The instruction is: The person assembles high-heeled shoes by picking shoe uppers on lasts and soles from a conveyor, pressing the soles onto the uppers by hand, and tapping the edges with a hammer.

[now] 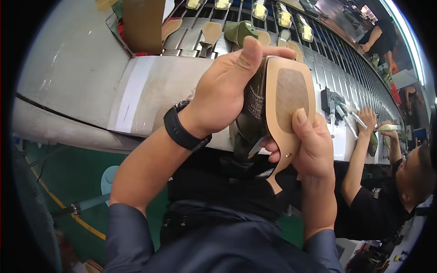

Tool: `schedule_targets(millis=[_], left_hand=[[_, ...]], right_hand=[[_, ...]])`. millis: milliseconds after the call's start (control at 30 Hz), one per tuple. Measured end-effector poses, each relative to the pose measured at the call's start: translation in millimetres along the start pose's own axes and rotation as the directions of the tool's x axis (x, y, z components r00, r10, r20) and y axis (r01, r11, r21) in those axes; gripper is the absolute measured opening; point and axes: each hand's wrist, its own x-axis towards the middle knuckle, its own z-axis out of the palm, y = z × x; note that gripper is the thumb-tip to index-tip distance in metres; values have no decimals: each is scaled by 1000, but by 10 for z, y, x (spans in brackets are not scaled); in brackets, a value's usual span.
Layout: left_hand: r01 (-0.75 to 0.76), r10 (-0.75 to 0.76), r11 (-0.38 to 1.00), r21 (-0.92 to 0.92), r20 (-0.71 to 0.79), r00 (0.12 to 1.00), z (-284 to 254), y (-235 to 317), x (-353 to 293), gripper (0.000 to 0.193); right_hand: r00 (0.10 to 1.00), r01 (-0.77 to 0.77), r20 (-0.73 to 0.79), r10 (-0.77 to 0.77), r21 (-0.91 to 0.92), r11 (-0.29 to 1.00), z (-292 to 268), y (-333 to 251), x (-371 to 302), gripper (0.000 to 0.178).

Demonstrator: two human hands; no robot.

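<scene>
A dark green shoe upper [249, 120] is held bottom side outward in front of my body. Along its underside lies a tan outsole [275, 107] with a brownish textured oval panel; its narrow tail end points down toward me. My left hand [221, 91] is against the upper's left side, thumb raised, fingers reaching round the far, wide end of the sole. Gripping the sole's waist, my right hand [315, 143] has its thumb on the tan face and fingertips curled behind. Where the tail meets the upper's heel, a gap shows.
Beyond the pale bench [173, 82] runs a slatted conveyor [318, 63] with tan soles [211, 32], a green shoe [240, 32] and several yellow-topped pieces. A cardboard box [143, 27] stands at far left. At right, a co-worker [378, 195] handles green pieces near brushes [343, 116].
</scene>
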Motion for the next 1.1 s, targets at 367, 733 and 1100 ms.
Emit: schedule_targets(millis=[367, 733, 1100], left_hand=[[-23, 23, 1000, 10, 46, 999, -46, -55, 14, 59], [-43, 29, 947, 318, 47, 998, 10, 297, -456, 81], [-83, 147, 938, 338, -169, 975, 294, 501, -1128, 39]], right_hand=[[998, 48, -33, -50, -59, 997, 21, 0, 40, 45], [997, 68, -11, -71, -186, 980, 267, 71, -286, 52], [957, 281, 212, -199, -487, 827, 598, 325, -551, 24]])
